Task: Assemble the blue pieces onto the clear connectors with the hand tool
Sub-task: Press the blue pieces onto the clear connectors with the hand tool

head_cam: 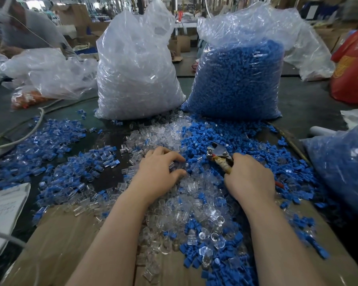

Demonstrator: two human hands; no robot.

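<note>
A heap of loose clear connectors lies in the middle of the table, and loose blue pieces spread to its right. My left hand rests palm down on the clear connectors with its fingers curled into the pile; I cannot tell if it holds one. My right hand grips the taped handle of the hand tool, whose metal jaws point up and left over the blue pieces.
Joined blue-and-clear parts are spread on the left. A tall bag of clear connectors and a bag of blue pieces stand behind. Another blue bag sits right. A cable and paper lie left.
</note>
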